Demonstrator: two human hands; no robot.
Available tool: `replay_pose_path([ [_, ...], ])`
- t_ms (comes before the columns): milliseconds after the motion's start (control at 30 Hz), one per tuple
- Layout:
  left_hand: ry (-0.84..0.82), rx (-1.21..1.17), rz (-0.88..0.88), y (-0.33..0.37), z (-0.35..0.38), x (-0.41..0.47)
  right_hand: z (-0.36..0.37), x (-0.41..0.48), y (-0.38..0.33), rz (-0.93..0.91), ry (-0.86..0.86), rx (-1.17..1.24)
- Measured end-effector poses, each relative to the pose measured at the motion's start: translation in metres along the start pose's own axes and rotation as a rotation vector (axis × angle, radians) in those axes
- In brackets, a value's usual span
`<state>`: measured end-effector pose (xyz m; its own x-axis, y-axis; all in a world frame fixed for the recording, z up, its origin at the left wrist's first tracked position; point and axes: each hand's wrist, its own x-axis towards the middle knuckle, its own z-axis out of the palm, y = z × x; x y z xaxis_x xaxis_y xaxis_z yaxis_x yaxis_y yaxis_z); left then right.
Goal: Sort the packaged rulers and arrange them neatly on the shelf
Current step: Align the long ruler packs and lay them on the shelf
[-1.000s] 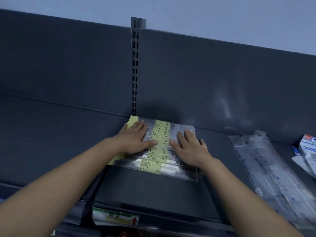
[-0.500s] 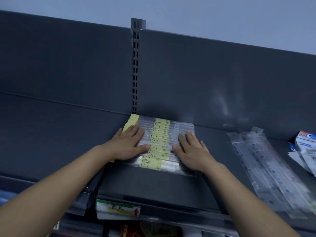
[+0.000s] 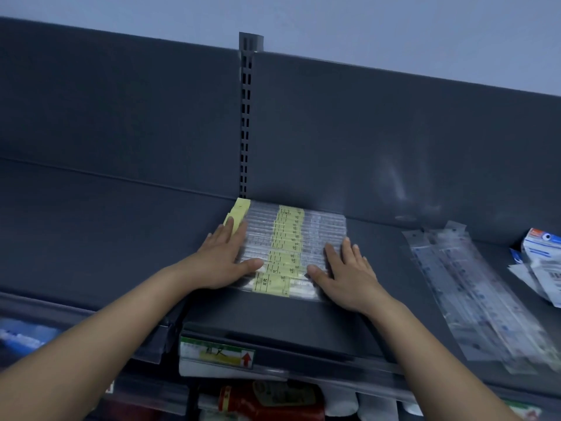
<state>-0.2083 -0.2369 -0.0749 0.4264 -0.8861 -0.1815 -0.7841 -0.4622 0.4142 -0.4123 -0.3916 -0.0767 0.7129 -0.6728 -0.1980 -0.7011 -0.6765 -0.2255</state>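
Against the far back panel of the shelf (image 3: 91, 238), the packaged rulers (image 3: 288, 247) lie in a row; my left hand (image 3: 223, 261) and right hand (image 3: 346, 273) press flat on them, fingers spread.

— What's the person got on the arms?
— Bare skin is all I see from here. The left forearm (image 3: 106, 338) is bare as far up as I can follow it, and the right forearm (image 3: 440, 360) is the same.
— And the hands?
— Bare too. The left hand (image 3: 224, 262) and right hand (image 3: 346, 275) have slim fingers and short, plain nails, as far as I can tell.
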Motion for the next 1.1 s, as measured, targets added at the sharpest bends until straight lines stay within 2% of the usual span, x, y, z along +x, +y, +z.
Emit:
replay_pose_path([
  [67, 0.011, -0.080, -0.031, -0.001, -0.002, -0.003, -0.001, -0.001, 0.000, 0.016, 0.004, 0.042],
  [200, -0.003, -0.062, -0.016, -0.001, -0.004, -0.007, -0.002, -0.007, 0.002, 0.004, 0.001, 0.017],
  [300, 0.014, -0.202, -0.045, -0.005, -0.009, -0.011, -0.005, -0.013, 0.006, -0.017, 0.008, 0.074],
  [467, -0.070, 0.113, -0.012, -0.005, -0.002, -0.012, -0.002, -0.020, 0.010, -0.025, -0.039, 0.017],
  [667, 0.005, 0.124, -0.002, -0.005, 0.004, -0.017, 0.005, -0.024, 0.012, -0.043, -0.017, 0.071],
  [733, 0.029, 0.054, -0.014, -0.004, 0.003, -0.020, 0.003, -0.025, 0.013, -0.053, 0.055, 0.274],
  [833, 0.040, -0.037, -0.035, -0.001, -0.001, -0.026, -0.007, -0.030, 0.015, 0.038, 0.180, 0.780],
  [933, 0.037, -0.130, -0.067, 0.002, -0.001, -0.030, -0.008, -0.030, 0.015, 0.107, 0.227, 1.211],
  [1100, 0.054, -0.214, -0.080, 0.001, 0.000, -0.030, -0.010, -0.029, 0.010, 0.103, 0.252, 1.478],
])
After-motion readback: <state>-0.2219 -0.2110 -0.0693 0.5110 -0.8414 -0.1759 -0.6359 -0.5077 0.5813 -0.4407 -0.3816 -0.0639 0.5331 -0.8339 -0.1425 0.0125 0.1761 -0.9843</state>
